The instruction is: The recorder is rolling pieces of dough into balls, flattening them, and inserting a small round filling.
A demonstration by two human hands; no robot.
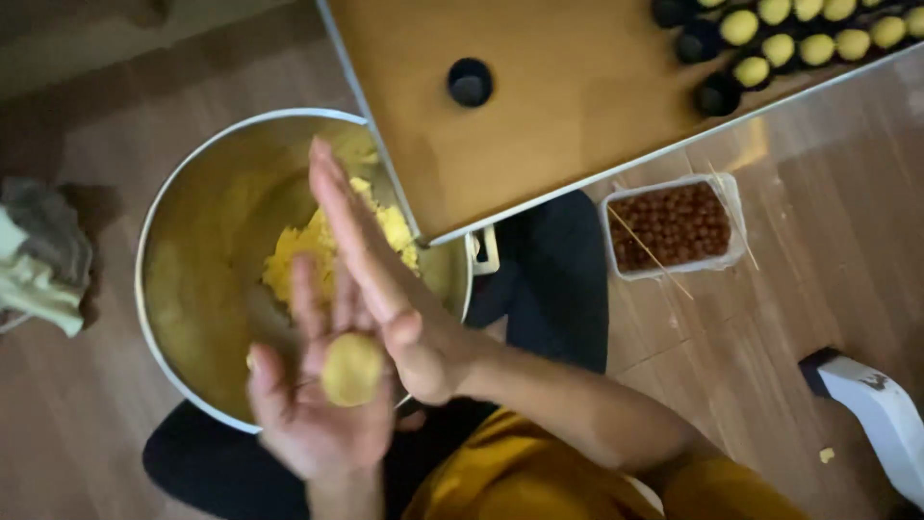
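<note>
My left hand (313, 414) lies palm up over the near rim of a large steel bowl (168, 207). A flattened round of yellow dough (352, 369) rests in its palm. My right hand (371, 265) stands on edge just above it, fingers straight and together, its heel close to the dough round. More crumbly yellow dough (308, 246) sits inside the bowl, partly hidden behind my right hand.
A wooden board (568, 106) overlaps the bowl's right side, carrying black paper cups (470, 82), several filled with yellow balls (780, 43). A clear tub of small brown balls (672, 224) sits on the wooden floor. A crumpled cloth (38, 255) lies at left.
</note>
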